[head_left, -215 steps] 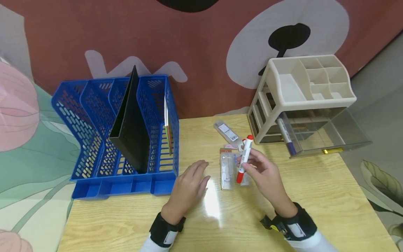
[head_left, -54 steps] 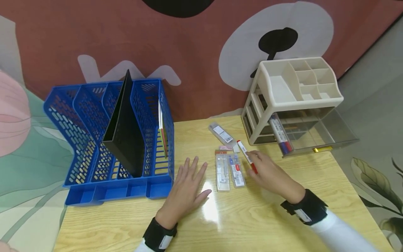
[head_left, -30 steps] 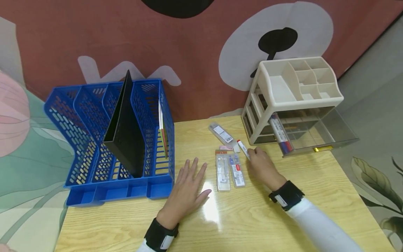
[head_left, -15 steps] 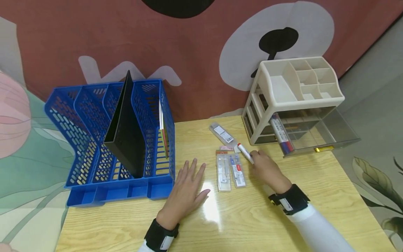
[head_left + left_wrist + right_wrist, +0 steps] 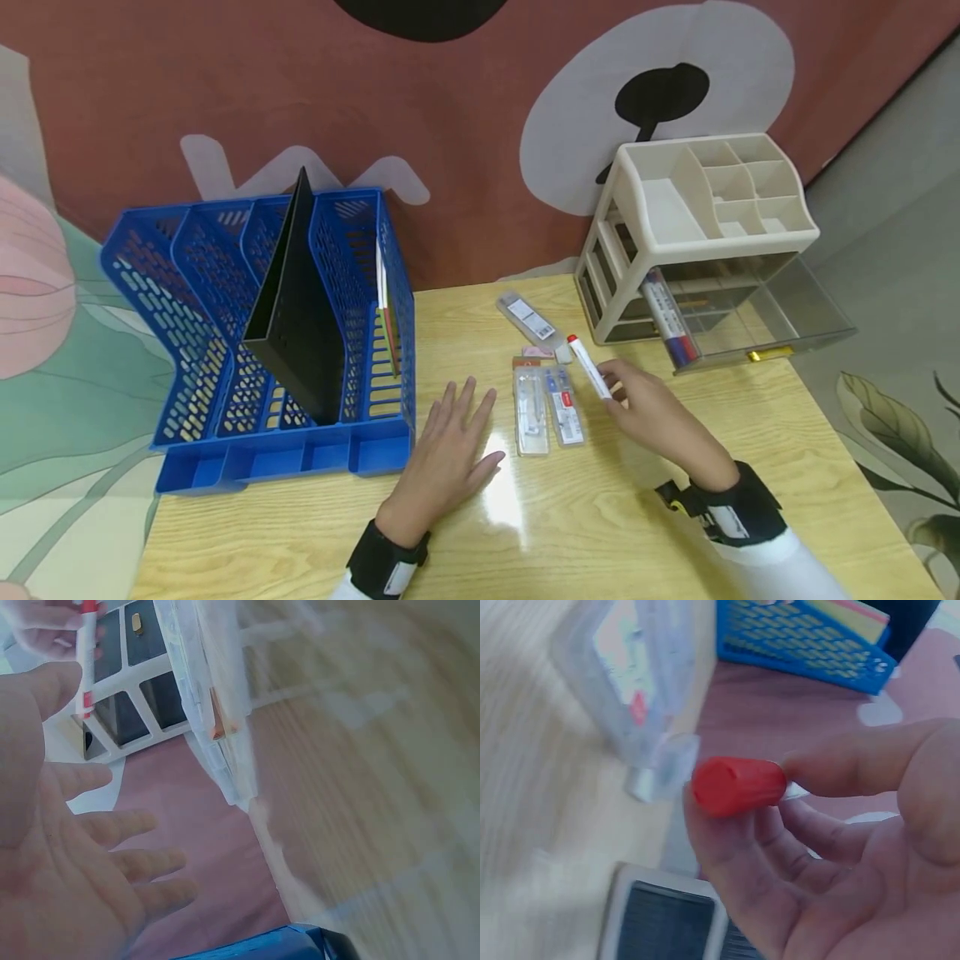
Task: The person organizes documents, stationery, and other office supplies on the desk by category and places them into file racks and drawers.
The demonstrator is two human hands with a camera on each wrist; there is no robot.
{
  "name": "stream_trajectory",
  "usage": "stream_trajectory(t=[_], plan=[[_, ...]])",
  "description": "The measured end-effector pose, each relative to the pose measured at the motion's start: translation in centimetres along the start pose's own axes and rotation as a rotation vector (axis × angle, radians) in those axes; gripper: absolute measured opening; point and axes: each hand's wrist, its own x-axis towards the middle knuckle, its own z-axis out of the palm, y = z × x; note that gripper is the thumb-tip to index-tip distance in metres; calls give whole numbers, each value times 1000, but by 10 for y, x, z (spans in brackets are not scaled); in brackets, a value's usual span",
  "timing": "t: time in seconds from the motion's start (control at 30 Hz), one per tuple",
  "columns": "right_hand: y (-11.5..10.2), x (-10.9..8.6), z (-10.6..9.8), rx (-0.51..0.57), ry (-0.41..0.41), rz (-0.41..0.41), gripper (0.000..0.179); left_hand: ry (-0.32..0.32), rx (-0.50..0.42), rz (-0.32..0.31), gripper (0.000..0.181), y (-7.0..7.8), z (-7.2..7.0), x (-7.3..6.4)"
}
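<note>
Far left: blue rack (image 5: 266, 458), black folder (image 5: 311, 333) leaning inside. Next, left hand (image 5: 444, 457): forearm reaching up from bottom edge, fingers straight and spread, thumb out to side, nothing held. Right of it, two clear cases (image 5: 531, 417) side by side on table (image 5: 510, 567). Then red-capped marker (image 5: 588, 365), tilted, red end pointing away, well apart from left hand, pinched between right hand's (image 5: 643, 410) thumb and fingers. Right forearm angled in from lower right. Beyond, drawer unit (image 5: 735, 248), drawer (image 5: 806, 342) pulled out.
</note>
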Motion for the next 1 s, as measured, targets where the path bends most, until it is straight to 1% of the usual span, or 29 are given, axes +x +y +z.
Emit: stream_trajectory(t=[0.13,0.3,0.5,0.63,0.8,0.93,1.0], plan=[[-12,-11,-14,33,15,-13,40,13,20,24,82,2,-1,1],[-27,-27,-36,63,35,-62,46,28,25,53,80,4,-2,2],[-41,-40,-64,12,69,-77,46,36,27,85,77,5,-5,3],[-44,-44,-79,20,95,-89,45,34,28,97,77,7,-8,4],[-42,-47,-91,83,82,-104,47,21,25,117,78,11,-12,4],[-41,-51,-101,145,76,-130,48,23,43,124,78,12,-14,3],[-40,-54,-108,158,81,-122,49,26,46,126,78,13,-15,2]])
